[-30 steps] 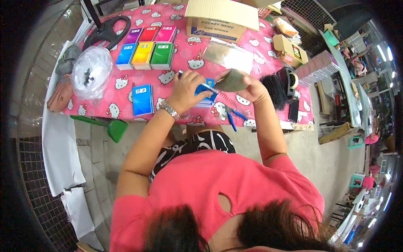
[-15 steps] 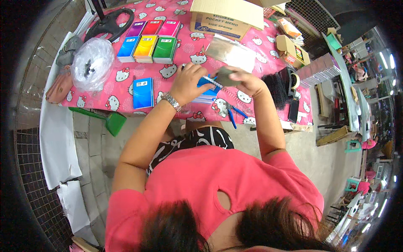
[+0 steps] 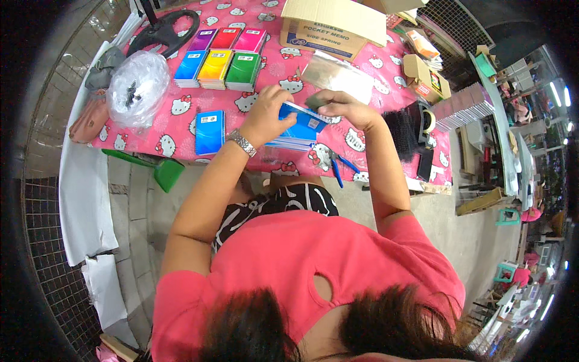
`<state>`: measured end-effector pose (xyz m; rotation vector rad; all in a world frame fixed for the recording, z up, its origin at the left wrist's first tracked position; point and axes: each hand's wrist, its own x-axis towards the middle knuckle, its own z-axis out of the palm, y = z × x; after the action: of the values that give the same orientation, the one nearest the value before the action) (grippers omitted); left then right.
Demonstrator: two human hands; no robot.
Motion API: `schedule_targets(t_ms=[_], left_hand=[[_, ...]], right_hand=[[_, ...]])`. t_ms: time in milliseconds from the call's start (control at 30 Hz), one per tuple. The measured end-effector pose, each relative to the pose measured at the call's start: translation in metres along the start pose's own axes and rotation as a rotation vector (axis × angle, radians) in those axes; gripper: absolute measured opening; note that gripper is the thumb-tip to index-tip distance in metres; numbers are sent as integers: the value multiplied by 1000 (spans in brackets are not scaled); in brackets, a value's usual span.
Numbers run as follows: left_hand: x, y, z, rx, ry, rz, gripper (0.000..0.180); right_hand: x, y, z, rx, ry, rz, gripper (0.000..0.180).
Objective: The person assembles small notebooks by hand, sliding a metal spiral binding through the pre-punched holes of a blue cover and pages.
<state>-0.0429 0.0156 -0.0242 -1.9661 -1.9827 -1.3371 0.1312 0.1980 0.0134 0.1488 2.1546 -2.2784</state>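
"Looking down through the head view, where do you find the blue notebook [image 3: 306, 125]?"

"Between the two hands, tilted over a stack of notebooks [image 3: 292, 143] near the front edge of the desk [image 3: 181, 127]. Whether it touches that stack, I can't tell."

"And the fingers?"

"Those of the left hand [image 3: 268, 114] grasp the notebook's left end. Those of the right hand [image 3: 347, 110] curl over an olive pad [image 3: 315, 102] at the bound edge."

"How would it handle?"

"Light, I'd judge, with a smooth, slightly slippery cover that bends easily. The loose leaves could fan out, and the bound edge is probably the stiffest part."

"So where to hold it?"

"Across cover and pages together, close to that edge, pinching gently so nothing creases. The pliers [image 3: 338, 169] lie well clear, to the right."
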Motion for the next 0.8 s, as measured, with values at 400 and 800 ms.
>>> schedule_targets(t_ms=[400, 800], left_hand=[[4, -5, -6, -27, -108, -146, 32], [1, -3, -7, -126, -106, -152, 31]], right_hand=[[2, 15, 0, 361, 16, -78, 72], [9, -8, 18, -13, -17, -8, 63]])
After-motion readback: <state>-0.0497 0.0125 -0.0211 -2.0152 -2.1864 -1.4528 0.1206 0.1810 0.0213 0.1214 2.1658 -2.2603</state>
